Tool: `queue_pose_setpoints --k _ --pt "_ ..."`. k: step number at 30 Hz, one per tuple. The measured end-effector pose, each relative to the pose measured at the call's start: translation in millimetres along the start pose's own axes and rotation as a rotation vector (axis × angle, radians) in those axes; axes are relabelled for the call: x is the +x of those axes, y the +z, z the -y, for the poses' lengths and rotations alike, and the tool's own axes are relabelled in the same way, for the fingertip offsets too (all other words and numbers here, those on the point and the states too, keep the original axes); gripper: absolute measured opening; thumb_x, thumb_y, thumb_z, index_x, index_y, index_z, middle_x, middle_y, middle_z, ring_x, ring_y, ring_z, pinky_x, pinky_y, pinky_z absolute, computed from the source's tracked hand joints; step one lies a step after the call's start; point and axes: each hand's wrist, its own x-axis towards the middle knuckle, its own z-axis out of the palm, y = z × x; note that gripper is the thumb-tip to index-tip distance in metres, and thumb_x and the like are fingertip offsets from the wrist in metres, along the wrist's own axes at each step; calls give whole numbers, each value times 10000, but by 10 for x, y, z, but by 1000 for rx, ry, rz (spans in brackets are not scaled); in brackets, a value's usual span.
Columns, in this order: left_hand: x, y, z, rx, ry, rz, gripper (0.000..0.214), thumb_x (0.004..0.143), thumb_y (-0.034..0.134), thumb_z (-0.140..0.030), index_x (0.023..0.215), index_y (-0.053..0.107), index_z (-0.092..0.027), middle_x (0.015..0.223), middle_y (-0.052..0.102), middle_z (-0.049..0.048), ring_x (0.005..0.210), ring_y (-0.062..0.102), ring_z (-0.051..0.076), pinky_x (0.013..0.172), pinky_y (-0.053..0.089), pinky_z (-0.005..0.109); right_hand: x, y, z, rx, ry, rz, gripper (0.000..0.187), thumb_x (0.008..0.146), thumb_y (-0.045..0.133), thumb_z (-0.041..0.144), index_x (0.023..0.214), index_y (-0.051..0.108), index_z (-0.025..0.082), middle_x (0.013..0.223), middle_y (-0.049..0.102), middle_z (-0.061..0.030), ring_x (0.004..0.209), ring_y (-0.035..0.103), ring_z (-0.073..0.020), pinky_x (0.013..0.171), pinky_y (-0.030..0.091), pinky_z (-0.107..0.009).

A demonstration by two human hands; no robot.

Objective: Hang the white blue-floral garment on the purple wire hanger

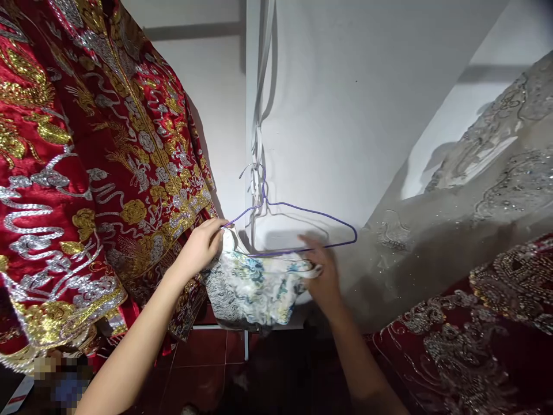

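Observation:
A purple wire hanger [355, 234] hangs in front of a white wall, its hook caught in the loops of a white strap [260, 98]. Below its bar is a gathered garment [259, 288] with a white, blue and yellow floral print and a wavy-textured side. My left hand [203, 245] is closed at the hanger's left end, pinching the garment's white shoulder strap and the wire together. At the garment's right upper edge, my right hand [322, 279] grips the fabric below the hanger bar. Motion blurs its fingers, and the hanger's right end sticks out past it.
A red jacket [142, 173] with gold and silver embroidery hangs close on the left. To the right are a sheer beaded pale gown [432, 225] and a dark red beaded garment [458, 346]. Red floor tiles [199, 386] show below.

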Motion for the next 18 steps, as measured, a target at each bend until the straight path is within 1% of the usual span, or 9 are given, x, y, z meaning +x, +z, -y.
queue_pose_setpoints --k 2,4,6,8,10,12,15,16,18 --pt "-9 -35 21 -2 0 29 289 971 452 -250 1172 652 -197 1113 697 99 1055 642 256 960 483 385 35 -179 33 4 -8 -243 858 732 678 221 1516 328 219 682 586 26 581 519 -172 582 433 -294" --pt "-11 -67 -10 -12 19 71 284 983 442 -266 1163 651 -196 1078 687 95 1020 639 247 932 488 366 104 -399 50 -48 22 -340 988 717 715 225 1569 214 220 687 600 19 607 545 -182 579 440 -293" --pt "-5 -84 -67 -25 41 104 284 995 427 -274 1154 649 -196 1082 659 96 1032 621 239 924 482 351 199 -621 40 -149 95 -286 948 719 703 220 1565 276 221 701 622 3 623 560 -186 556 429 -279" --pt "0 -91 -105 -28 33 93 280 1002 422 -294 1116 656 -192 1126 624 105 1096 591 244 958 462 353 292 -798 0 -229 160 -201 812 714 661 203 1494 439 229 736 648 -6 652 578 -184 555 422 -265" --pt "-12 -98 -85 -27 -27 56 280 1004 428 -337 1079 655 -193 1149 614 105 1118 584 249 973 450 359 358 -910 -52 -243 176 -155 660 678 630 184 1337 610 224 767 665 -10 695 597 -187 572 425 -258" --pt "-53 -116 -4 -33 -153 25 301 999 442 -396 1150 621 -208 1099 648 85 1026 626 243 904 475 355 387 -977 -84 -207 168 -125 465 638 648 184 1096 718 211 740 660 -7 692 594 -185 562 414 -251" --pt "-158 -161 151 -18 -337 -37 380 982 469 -460 1267 561 -227 1016 699 53 890 661 236 796 490 340 398 -1056 -58 -78 137 -15 163 591 741 195 744 687 199 633 609 16 596 543 -151 522 377 -235" --pt "-195 -175 188 -12 -350 -63 371 982 468 -460 1246 579 -225 1026 706 53 905 662 239 805 489 341 404 -1080 -38 -34 122 56 144 580 770 190 648 643 195 594 580 26 559 513 -133 510 363 -229" --pt "-258 -189 217 -19 -302 -120 324 991 457 -429 1158 636 -215 1094 704 60 1007 651 242 881 476 343 417 -1098 -17 72 82 209 256 563 815 175 529 562 190 532 517 43 506 460 -105 487 348 -219"
